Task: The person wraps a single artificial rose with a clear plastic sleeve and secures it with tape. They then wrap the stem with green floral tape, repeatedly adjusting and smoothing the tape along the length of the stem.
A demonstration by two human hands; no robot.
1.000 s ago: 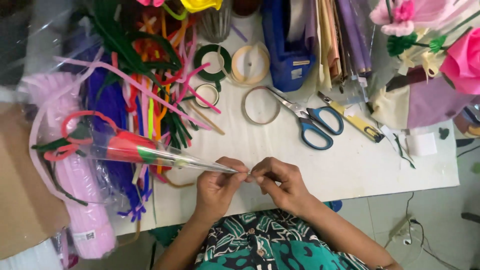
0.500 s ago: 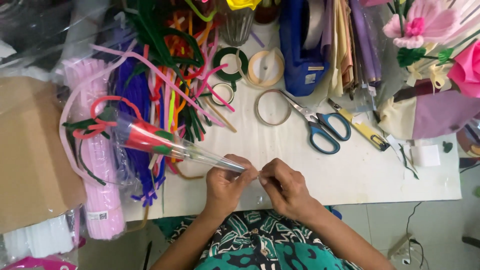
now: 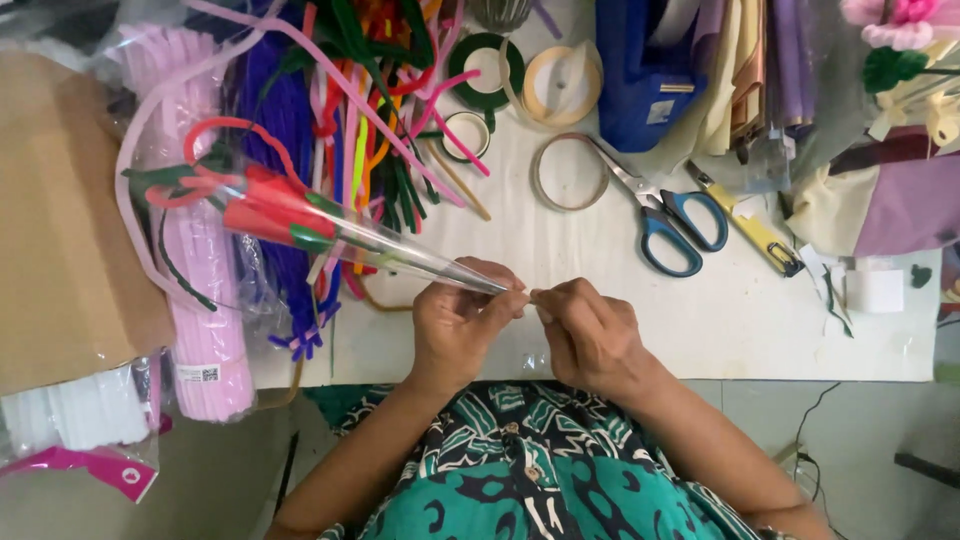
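**Pinching the tip of a cellophane cone on a very crowded table**

So here's my view looking down. My left hand [image 3: 462, 322] and my right hand [image 3: 588, 332] meet at the narrow tip of a clear plastic cone [image 3: 385, 250]. Both are closed in a tight pinch right at that point, fingertips almost touching each other. The cone lies tilted, its wide mouth up and to my left, and inside sits a red pipe-cleaner flower [image 3: 262, 212] with green bits and a red loop sticking out of the open end.

The white table [image 3: 720, 320] is packed. Under and behind the wide end of the cone there's a big tangle of pipe cleaners [image 3: 360, 110] in purple, pink, green, orange and yellow, so that end rests on the pile rather than on bare table. A wrapped bundle of pink pipe cleaners [image 3: 205, 330] lies just left of my left hand, and a cardboard sheet [image 3: 60, 240] is further left.

To my right, well apart from my hands: blue-handled scissors [image 3: 660, 215], a yellow utility knife [image 3: 750, 225], a thin tape ring [image 3: 568, 172] touching the scissor blades. Further back are a green tape roll [image 3: 485, 70], a tan tape roll [image 3: 560, 85] and a blue container [image 3: 645, 70]. Rolled paper sheets [image 3: 760, 60] and a purple sheet [image 3: 905, 205] fill the far right corner.
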